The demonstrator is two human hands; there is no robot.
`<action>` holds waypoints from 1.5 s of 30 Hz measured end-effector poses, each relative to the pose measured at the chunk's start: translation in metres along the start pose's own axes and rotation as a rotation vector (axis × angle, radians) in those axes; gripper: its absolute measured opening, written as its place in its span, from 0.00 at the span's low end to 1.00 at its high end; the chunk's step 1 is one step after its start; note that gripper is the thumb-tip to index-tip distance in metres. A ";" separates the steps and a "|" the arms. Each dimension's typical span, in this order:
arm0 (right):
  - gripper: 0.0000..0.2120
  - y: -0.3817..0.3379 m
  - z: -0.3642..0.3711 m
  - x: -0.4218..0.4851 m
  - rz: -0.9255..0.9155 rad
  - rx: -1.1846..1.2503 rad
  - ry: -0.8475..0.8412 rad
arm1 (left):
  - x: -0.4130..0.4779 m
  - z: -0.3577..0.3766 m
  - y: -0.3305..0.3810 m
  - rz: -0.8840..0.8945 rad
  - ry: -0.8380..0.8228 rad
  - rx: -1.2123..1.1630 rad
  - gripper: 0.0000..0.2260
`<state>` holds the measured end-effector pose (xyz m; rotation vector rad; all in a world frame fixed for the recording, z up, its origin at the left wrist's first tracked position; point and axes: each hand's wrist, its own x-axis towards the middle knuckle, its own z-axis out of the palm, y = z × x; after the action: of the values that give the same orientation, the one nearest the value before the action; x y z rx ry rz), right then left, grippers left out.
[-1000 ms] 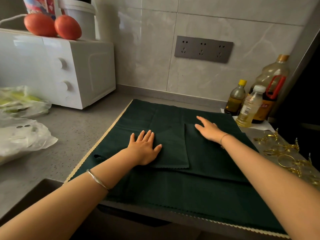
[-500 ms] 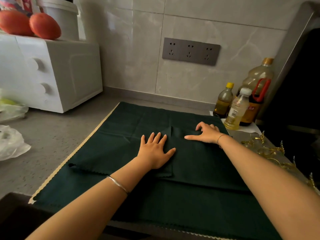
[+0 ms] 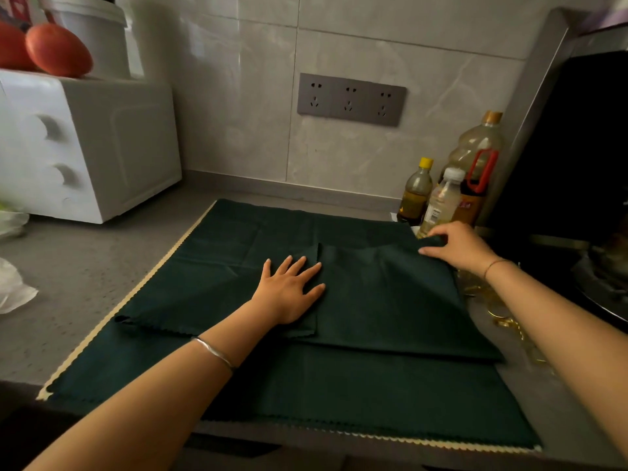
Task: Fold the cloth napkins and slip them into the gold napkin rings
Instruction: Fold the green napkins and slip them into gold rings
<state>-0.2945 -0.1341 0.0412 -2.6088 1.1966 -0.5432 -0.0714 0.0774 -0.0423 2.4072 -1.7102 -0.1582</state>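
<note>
My left hand (image 3: 290, 290) lies flat with fingers spread, pressing the upper napkin (image 3: 380, 300) beside its fold line near the middle. My right hand (image 3: 458, 248) pinches the same napkin's far right corner, which appears slightly raised. The napkin lies straight ahead on the desk (image 3: 102, 266), its long axis running left to right between my hands. I judge the coming fold should travel from the right toward the pinned left side. The gold napkin rings (image 3: 499, 316) lie just beside the cloth's right edge, nearer my right hand.
</note>
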 end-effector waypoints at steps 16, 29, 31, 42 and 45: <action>0.12 -0.095 0.086 -0.142 -0.363 0.326 -0.031 | 0.000 -0.005 0.006 0.047 -0.078 -0.089 0.23; 0.16 -0.102 0.071 -0.116 -0.233 0.390 -0.032 | 0.001 -0.001 0.017 0.027 -0.083 0.031 0.25; 0.18 -0.106 0.077 -0.091 -0.210 0.256 -0.032 | 0.001 0.000 0.017 0.022 -0.082 0.033 0.25; 0.24 -0.089 0.100 -0.063 -0.208 -0.159 -0.359 | 0.002 -0.002 0.018 0.025 -0.079 0.037 0.27; 0.25 -0.072 0.089 -0.079 -0.220 -0.163 -0.369 | 0.003 -0.002 0.017 0.018 -0.085 0.040 0.27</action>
<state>-0.2558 -0.0233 -0.0336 -2.8294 0.8756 0.0096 -0.0853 0.0698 -0.0364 2.4458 -1.7867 -0.2296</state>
